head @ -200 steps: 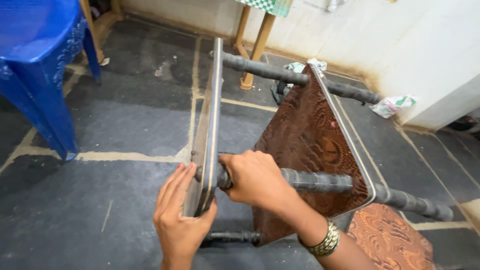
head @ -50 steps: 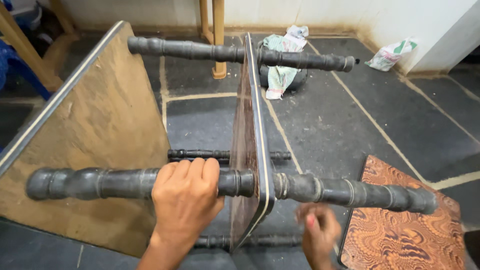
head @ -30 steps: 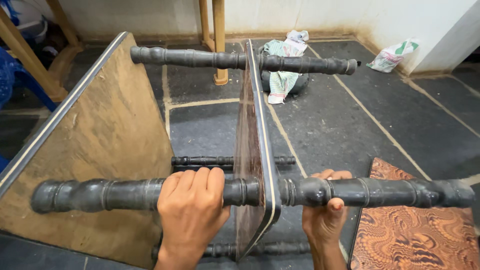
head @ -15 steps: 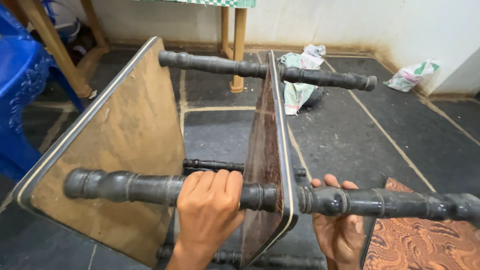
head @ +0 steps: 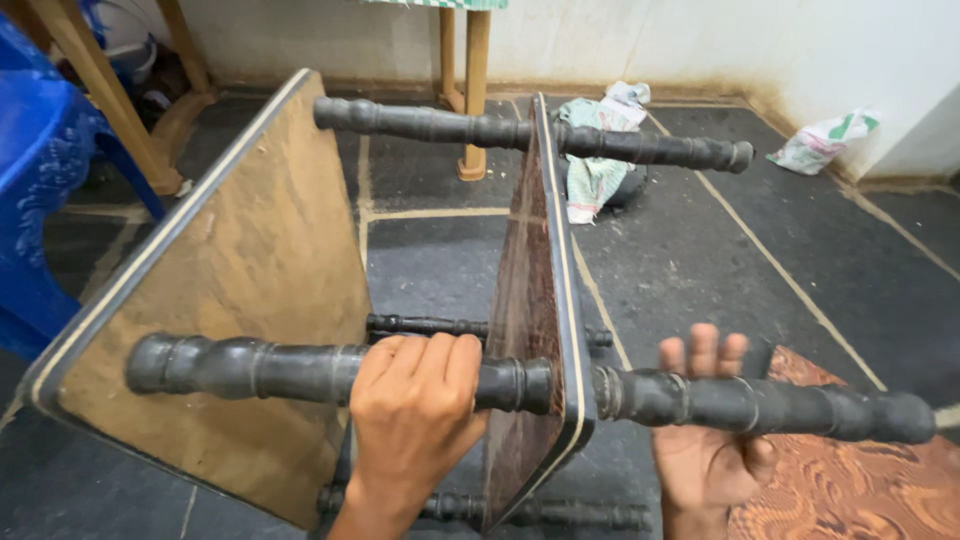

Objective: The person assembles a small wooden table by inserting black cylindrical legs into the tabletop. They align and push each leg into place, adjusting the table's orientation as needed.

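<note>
A small shelf stand lies on its side on the floor, with dark turned legs and two flat panels. My left hand (head: 415, 415) grips the near turned leg (head: 270, 368) just left of the patterned brown middle panel (head: 535, 300). My right hand (head: 705, 450) is under the same leg on the panel's right, fingers spread and cupping it from below. A plain tan panel (head: 230, 290) stands at the left end. The far leg (head: 440, 125) runs across the top of the stand.
A blue plastic chair (head: 40, 180) stands at the left. Wooden furniture legs (head: 472, 90) rise at the back. Crumpled cloth (head: 595, 165) and a plastic bag (head: 825, 140) lie by the white wall. Another patterned brown panel (head: 860, 480) lies on the floor at lower right.
The view has shifted slightly right and down. My right hand has loosened from a wrap around the near leg to open fingers cupping it from beneath. My left hand keeps its grip.
</note>
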